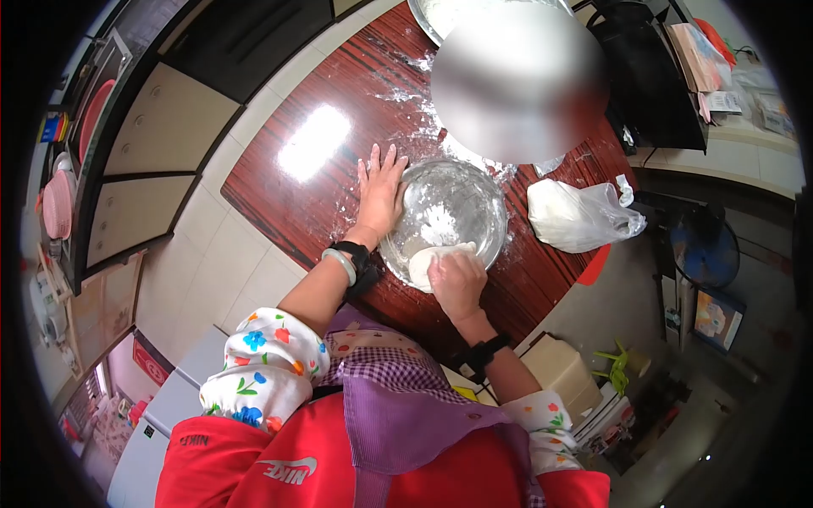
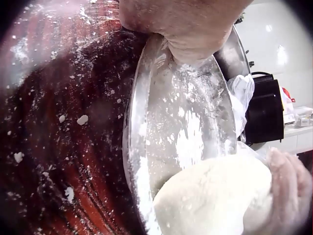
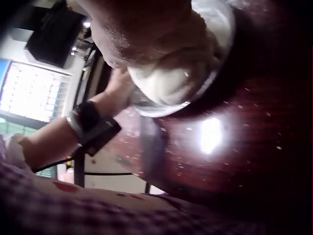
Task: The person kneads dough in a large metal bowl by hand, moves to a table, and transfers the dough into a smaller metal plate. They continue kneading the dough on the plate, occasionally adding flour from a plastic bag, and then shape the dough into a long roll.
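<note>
A shallow metal basin (image 1: 453,190), dusted with flour, stands on the dark red table. White dough (image 1: 421,267) lies at the basin's near edge; the left wrist view shows the dough (image 2: 210,196) as a smooth, rounded lump. The right hand (image 1: 458,281) has its fingers curled over the dough; in the right wrist view that hand (image 3: 151,29) covers the top of the dough (image 3: 168,81). The left hand (image 1: 381,195) rests at the basin's left rim, fingers spread and fairly straight. In the left wrist view the left hand (image 2: 183,24) is against the rim.
A plastic bag with white contents (image 1: 576,213) lies right of the basin. Beyond is a large blurred round area (image 1: 519,85), with another metal basin (image 1: 430,24) behind it. Loose flour is scattered over the table (image 1: 279,195). A fan (image 1: 705,245) stands off to the right.
</note>
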`<act>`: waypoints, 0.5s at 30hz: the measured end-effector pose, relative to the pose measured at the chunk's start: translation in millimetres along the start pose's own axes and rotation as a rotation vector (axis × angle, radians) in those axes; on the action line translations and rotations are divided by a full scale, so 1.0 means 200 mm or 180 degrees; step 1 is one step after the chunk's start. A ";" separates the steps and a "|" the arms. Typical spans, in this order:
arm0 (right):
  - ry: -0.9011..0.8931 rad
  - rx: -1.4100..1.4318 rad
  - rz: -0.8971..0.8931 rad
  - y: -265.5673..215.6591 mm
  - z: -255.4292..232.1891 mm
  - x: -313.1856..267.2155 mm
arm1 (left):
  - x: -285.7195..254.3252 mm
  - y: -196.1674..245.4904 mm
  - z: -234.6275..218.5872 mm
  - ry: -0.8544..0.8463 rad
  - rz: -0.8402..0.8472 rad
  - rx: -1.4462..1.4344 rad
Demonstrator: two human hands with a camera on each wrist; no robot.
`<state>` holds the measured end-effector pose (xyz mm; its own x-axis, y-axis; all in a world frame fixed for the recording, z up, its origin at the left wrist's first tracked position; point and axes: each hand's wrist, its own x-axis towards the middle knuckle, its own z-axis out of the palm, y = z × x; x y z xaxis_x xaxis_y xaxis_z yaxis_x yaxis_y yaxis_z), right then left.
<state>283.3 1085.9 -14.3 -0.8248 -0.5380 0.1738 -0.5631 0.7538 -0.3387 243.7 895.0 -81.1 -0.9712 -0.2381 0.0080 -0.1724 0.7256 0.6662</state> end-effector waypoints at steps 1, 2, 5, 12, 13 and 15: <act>-0.0011 0.0011 0.0004 0.05 0.05 0.00 | 0.01 0.01 0.00 -0.0011 0.0013 0.0031; 0.0202 -0.0223 -0.0073 0.08 0.10 0.03 | 0.01 0.01 -0.01 -0.0028 -0.0006 0.0047; 0.0114 -0.0438 -0.0005 0.12 0.25 0.24 | 0.01 0.00 -0.01 -0.0084 0.0027 0.0038; -0.0046 -0.0303 -0.0249 0.14 0.36 0.62 | -0.02 0.00 0.02 0.0182 -0.0165 0.0004; -0.0248 -0.0307 -0.0225 0.14 0.33 0.63 | -0.01 0.01 0.02 0.0184 -0.0223 -0.0009; -0.0168 -0.0220 -0.0284 0.13 0.33 0.57 | -0.01 0.02 0.01 0.0238 -0.0162 0.0039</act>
<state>176.9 1019.7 -63.9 -0.7685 -0.6217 0.1510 -0.6377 0.7254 -0.2591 244.3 899.0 -80.6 -0.9463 -0.3219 0.0304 -0.2235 0.7191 0.6580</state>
